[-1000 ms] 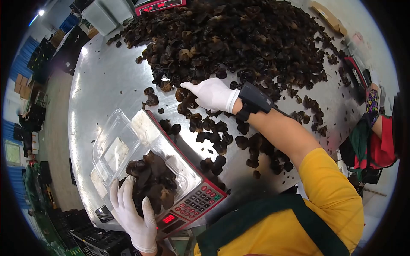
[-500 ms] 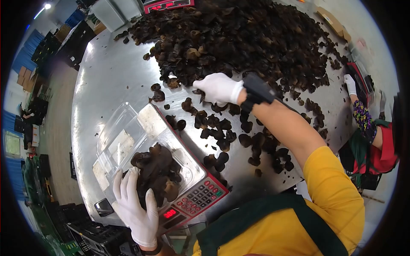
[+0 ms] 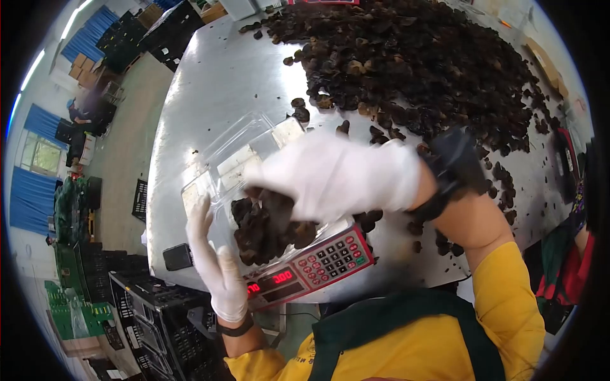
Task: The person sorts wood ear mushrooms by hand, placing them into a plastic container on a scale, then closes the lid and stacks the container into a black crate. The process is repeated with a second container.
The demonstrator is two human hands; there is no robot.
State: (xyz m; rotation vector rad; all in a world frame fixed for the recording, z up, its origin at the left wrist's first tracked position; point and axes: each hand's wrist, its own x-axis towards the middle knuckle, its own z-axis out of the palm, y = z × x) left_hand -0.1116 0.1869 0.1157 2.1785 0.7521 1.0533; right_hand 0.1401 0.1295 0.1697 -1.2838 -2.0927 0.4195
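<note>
Head view. Nearest the camera, the person's yellow sleeve (image 3: pixel 508 298) and dark green apron (image 3: pixel 394 330) are filling the lower frame. The left hand (image 3: pixel 216 270), in a white glove, is lying flat with fingers spread and unclenched, its fingertips resting against the near side of the clear plastic clamshell tray (image 3: pixel 219 168). The tray is sitting on the red-edged electronic scale (image 3: pixel 330 257), whose red display (image 3: pixel 283 277) is showing digits that seem to read 300; the keypad markings are too small to read. A portion of dark dried wood-ear mushrooms (image 3: pixel 267 235) is lying in the tray's near half. The white labels (image 3: pixel 236 160) in the open lid are carrying print too blurred to read. The right hand (image 3: pixel 337 178), also white-gloved and motion-blurred, is hovering over the tray with fingers curving down onto the portion; whether it is gripping any pieces cannot be told. A black wrist-worn device (image 3: pixel 452 166) is sitting just behind its glove. Beyond, the shiny steel table (image 3: pixel 216 82) is bearing a large heap of loose dark mushrooms (image 3: pixel 413 57). Below the table's near-left edge, black plastic crates (image 3: pixel 168 317) are standing on the floor. Along the far-left wall, blue curtains (image 3: pixel 32 200) are hanging.
</note>
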